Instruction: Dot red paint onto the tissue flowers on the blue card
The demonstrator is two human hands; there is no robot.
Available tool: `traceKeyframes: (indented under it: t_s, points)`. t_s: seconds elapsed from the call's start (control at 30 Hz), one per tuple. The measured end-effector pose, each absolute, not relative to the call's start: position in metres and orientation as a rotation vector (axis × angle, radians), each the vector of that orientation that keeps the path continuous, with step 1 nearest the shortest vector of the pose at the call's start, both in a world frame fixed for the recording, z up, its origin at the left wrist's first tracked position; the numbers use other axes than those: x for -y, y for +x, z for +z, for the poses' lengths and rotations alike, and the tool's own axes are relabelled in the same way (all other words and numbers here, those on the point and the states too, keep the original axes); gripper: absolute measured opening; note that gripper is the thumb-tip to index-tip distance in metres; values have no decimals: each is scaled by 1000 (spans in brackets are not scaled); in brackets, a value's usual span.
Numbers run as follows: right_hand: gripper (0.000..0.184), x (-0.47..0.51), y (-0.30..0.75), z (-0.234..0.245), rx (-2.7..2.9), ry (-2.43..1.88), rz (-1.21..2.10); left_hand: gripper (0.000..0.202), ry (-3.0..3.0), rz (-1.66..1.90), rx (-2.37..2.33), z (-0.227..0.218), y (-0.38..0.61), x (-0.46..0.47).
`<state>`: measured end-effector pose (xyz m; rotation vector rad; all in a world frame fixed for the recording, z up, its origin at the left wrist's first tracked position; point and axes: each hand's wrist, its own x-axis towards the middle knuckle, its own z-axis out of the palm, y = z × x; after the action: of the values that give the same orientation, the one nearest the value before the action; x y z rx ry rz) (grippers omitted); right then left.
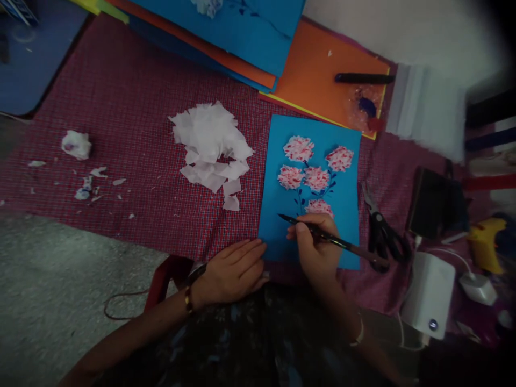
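Observation:
My right hand (318,247) is closed around a dark paintbrush (346,245), its pointed tip over the lower left part of a blue sheet (276,161). On that sheet are several pink-and-white crumpled paper flowers (316,178) with dark blue painted stems and leaves (328,188). The lowest flower is partly hidden by my right hand. My left hand (231,273) lies flat, its fingers stretched out at the sheet's lower left corner. Left of the sheet is a loose heap of white paper pieces (209,134).
Black-handled scissors (381,226) lie right of the sheet, near a white power bank (429,293) with cables. Behind are an orange sheet (310,59) bearing a dark pen (363,78) and blue paint, and another blue picture (258,37). A crumpled white tissue (76,144) sits at left.

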<state>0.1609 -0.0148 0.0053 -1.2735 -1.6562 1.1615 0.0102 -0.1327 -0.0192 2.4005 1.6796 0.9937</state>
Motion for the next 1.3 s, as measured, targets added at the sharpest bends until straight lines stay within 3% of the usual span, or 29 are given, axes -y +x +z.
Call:
traceKeyframes:
  t_s: [0.37,1.3]
  points:
    - [12,11,160,-5,1787,-1317,1125,19,2367,1054,-1656,-19,10,133]
    - [9,11,161,-3,1779,-1385,1168,19,2365,1048,-1663,-18,10,131]
